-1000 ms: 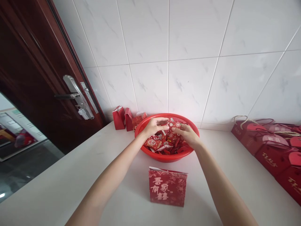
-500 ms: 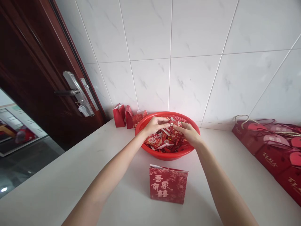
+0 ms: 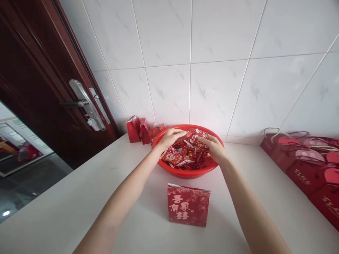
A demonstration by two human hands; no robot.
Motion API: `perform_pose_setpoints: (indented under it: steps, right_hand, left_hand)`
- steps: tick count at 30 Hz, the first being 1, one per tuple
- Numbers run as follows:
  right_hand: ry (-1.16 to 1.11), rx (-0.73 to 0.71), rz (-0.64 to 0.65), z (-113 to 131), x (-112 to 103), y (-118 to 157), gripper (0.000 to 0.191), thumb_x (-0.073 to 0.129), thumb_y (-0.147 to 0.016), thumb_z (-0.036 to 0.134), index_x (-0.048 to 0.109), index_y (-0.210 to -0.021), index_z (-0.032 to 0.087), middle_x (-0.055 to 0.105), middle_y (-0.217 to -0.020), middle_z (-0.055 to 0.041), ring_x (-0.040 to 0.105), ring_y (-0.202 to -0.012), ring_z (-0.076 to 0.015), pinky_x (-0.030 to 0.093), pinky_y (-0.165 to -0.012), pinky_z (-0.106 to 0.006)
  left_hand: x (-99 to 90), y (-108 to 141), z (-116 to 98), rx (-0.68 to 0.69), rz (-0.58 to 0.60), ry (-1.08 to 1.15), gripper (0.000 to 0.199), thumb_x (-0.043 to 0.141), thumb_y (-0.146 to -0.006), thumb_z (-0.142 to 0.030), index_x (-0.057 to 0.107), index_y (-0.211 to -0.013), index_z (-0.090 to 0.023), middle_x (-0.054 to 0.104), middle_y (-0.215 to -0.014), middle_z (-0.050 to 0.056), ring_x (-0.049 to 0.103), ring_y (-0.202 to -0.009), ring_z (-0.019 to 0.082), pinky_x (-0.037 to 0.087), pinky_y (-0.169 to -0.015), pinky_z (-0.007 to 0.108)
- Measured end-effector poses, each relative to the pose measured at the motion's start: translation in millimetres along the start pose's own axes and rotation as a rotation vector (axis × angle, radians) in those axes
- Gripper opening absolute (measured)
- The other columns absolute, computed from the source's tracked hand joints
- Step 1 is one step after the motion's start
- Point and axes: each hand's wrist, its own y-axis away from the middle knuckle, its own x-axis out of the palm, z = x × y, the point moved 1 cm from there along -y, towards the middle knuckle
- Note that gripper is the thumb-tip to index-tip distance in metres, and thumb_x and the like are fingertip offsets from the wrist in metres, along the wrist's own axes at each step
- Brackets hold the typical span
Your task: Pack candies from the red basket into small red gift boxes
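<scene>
Over a red plastic basket (image 3: 185, 174), both my hands work among small red wrapped packets (image 3: 173, 157). My right hand (image 3: 215, 148) pinches a red packet with white flower prints (image 3: 197, 137) between thumb and fingers. At the basket's left side, my left hand (image 3: 169, 138) has its thumb and fingers close together. A bit of red shows at those fingertips, but what it is I cannot make out. In front of the basket a red paper bag (image 3: 188, 206) with pale Chinese characters stands upright, its top edges slightly parted.
Small red boxes (image 3: 134, 129) stand against the tiled wall (image 3: 166, 91) left of the basket. Red gift bags with rope handles (image 3: 299, 173) line the right side of the white table (image 3: 106, 180). A dark wooden door (image 3: 39, 70) stands at the left.
My left hand has drawn slightly left, away from my right hand, so their fingertips are farther apart. The packet in my right hand shows more fully. The view has shifted a little.
</scene>
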Motion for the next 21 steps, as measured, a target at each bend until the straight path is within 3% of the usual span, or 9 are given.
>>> perform_pose_setpoints:
  steps: [4,6,12,17,21]
  right_hand:
    - [-0.010,-0.004,-0.063,-3,-2,-3,0.025,0.087,-0.067,0.040,0.076,-0.081,0.022,0.080,-0.082,-0.0033,0.075,-0.078,-0.0242,0.061,-0.071,-0.034]
    - [-0.013,-0.006,-0.077,-4,-3,-4,0.025,0.086,-0.067,0.040,0.075,-0.080,0.022,0.079,-0.080,-0.0033,0.075,-0.077,-0.0243,0.061,-0.072,-0.034]
    - [-0.028,-0.017,-0.092,-3,-3,-4,0.027,0.085,-0.065,0.041,0.074,-0.080,0.021,0.078,-0.079,-0.0035,0.075,-0.078,-0.0246,0.059,-0.070,-0.032]
    - [-0.027,-0.019,-0.094,-2,-2,-3,0.027,0.085,-0.064,0.041,0.073,-0.079,0.021,0.079,-0.079,-0.0041,0.074,-0.076,-0.0242,0.058,-0.065,-0.031]
    - [-0.025,-0.019,-0.094,-2,-1,-3,0.024,0.084,-0.064,0.039,0.072,-0.075,0.022,0.078,-0.077,-0.0040,0.075,-0.077,-0.0252,0.059,-0.065,-0.032]
  left_hand:
    - [-5.3,-2,12,-0.182,0.021,-0.582,0.023,0.058,-0.085,-0.021,0.081,-0.088,-0.020,0.080,-0.094,0.005,0.072,-0.089,0.021,0.054,-0.080,0.029]
    - [-6.3,-1,16,-0.244,0.083,-0.719,0.020,0.063,-0.077,-0.014,0.081,-0.081,-0.021,0.080,-0.088,0.005,0.072,-0.086,0.023,0.053,-0.077,0.029]
    - [-5.2,3,15,-0.345,0.257,-0.898,0.021,0.070,-0.065,-0.012,0.080,-0.081,-0.022,0.080,-0.100,0.010,0.073,-0.094,0.030,0.053,-0.080,0.034]
    - [-5.5,2,12,-0.333,0.383,-0.906,0.022,0.073,-0.059,-0.015,0.078,-0.080,-0.022,0.079,-0.092,0.007,0.071,-0.089,0.028,0.052,-0.080,0.033]
    - [-7.3,1,16,-0.302,0.377,-0.824,0.020,0.076,-0.055,-0.020,0.077,-0.075,-0.024,0.072,-0.073,0.001,0.067,-0.075,0.024,0.047,-0.067,0.028]
